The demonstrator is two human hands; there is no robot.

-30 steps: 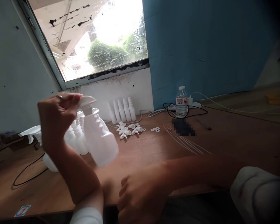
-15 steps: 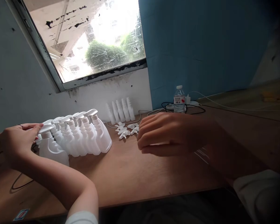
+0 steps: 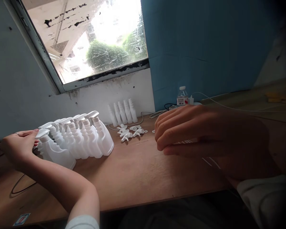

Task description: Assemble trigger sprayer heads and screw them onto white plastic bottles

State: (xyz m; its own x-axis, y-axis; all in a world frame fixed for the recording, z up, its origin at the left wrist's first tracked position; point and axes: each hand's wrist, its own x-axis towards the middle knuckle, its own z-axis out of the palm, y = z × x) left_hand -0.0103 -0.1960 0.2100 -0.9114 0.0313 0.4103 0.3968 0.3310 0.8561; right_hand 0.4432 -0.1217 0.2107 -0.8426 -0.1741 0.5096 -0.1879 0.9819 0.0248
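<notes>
At the left, my left hand [image 3: 22,144] pinches the head of a white spray bottle [image 3: 57,156], which stands on the wooden table [image 3: 133,178]. Close behind that bottle is a group of several white spray bottles [image 3: 92,136] with their spray heads on. My right hand [image 3: 188,130] hovers over the right half of the table, palm down, its fingers bent and close together; whatever may be under them is hidden. Beneath and beside it, thin white tubes [image 3: 207,161] lie on the wood. Loose white spray heads [image 3: 125,133] lie left of my right hand.
Several white bottles without heads [image 3: 122,113] stand against the wall below the window [image 3: 109,41]. A clear water bottle [image 3: 182,96] stands at the back, beside a white charger [image 3: 191,100] and cables. A black cable [image 3: 15,189] curls at the left, near a sticker [image 3: 22,219].
My right hand has moved to the right, away from the loose spray heads, uncovering more of them. The bottle in my left hand has tilted slightly, its base shifting right toward the group.
</notes>
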